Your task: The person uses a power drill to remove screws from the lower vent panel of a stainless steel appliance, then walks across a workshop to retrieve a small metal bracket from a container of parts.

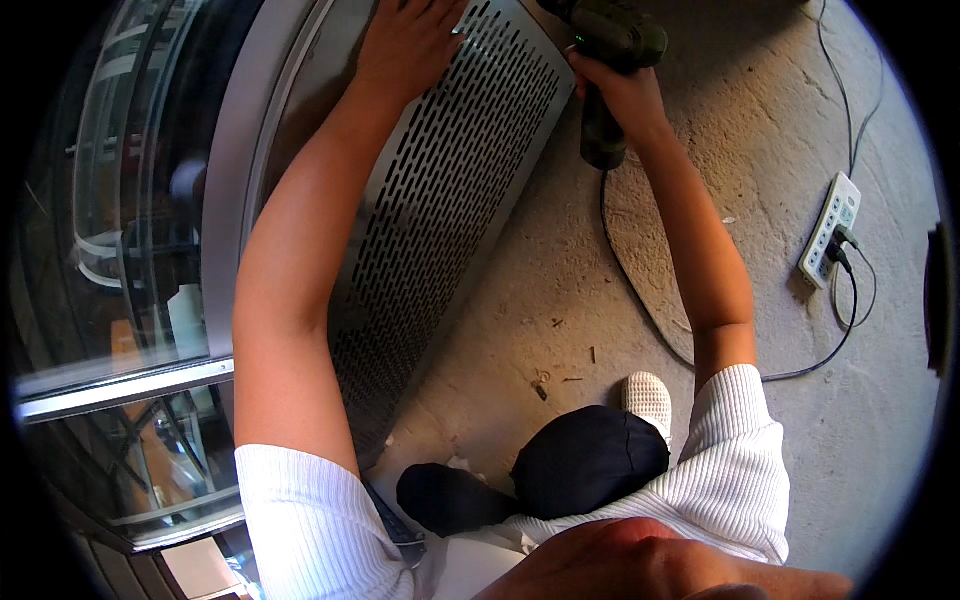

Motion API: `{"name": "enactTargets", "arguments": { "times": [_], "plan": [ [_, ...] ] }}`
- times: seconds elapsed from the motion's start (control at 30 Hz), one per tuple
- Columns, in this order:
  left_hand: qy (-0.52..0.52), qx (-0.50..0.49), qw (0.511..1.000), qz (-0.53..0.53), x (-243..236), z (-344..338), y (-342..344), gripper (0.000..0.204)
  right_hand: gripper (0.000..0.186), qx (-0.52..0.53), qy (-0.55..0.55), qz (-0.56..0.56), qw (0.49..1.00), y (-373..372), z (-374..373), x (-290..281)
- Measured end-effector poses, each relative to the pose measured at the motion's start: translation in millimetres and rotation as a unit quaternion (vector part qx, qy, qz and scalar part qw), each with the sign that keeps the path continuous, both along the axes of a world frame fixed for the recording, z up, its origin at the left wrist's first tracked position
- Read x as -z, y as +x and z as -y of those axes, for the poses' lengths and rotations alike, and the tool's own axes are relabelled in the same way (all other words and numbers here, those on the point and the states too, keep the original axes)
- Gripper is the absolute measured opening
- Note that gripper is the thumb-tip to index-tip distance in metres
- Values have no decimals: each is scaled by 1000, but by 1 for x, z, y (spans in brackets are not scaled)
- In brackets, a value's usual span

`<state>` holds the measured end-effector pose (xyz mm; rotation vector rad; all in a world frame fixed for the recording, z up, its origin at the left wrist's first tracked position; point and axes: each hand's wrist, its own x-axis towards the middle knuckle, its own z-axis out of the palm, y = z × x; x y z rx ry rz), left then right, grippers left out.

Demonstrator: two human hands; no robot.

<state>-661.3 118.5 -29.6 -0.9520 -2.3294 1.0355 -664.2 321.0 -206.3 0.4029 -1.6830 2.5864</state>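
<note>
My left hand [412, 48] lies flat with its fingers stretched out on the upper part of a slotted metal panel [440, 190]. The upper edge of the picture cuts off some of its fingertips. The panel is grey, with rows of short slots, and leans beside a metal and glass frame. To its right, my right hand [625, 95] is wrapped round the handle of a dark green corded power drill [622, 38]. The front end of the drill runs out at the top, so its tip is hidden. A black cord hangs from the handle's base.
On the concrete floor [540, 300] at the right lies a white power strip [830, 230] with black plugs in it. The drill's cord [640, 300] curves across the floor near my right arm. Glass panes [130, 230] in a metal frame stand at the left. Small debris [542, 385] lies near my knees.
</note>
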Motion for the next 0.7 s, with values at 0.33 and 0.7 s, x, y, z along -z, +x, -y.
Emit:
{"name": "enactTargets", "arguments": {
  "times": [0.33,0.7],
  "plan": [
    [-37,-33,999,-10,1,-3,2,52,17,-17,-18,28,999,2,0,-3],
    [-36,-31,999,-19,1,-4,0,50,18,-58,-38,37,997,-6,-1,0]
  ]
}}
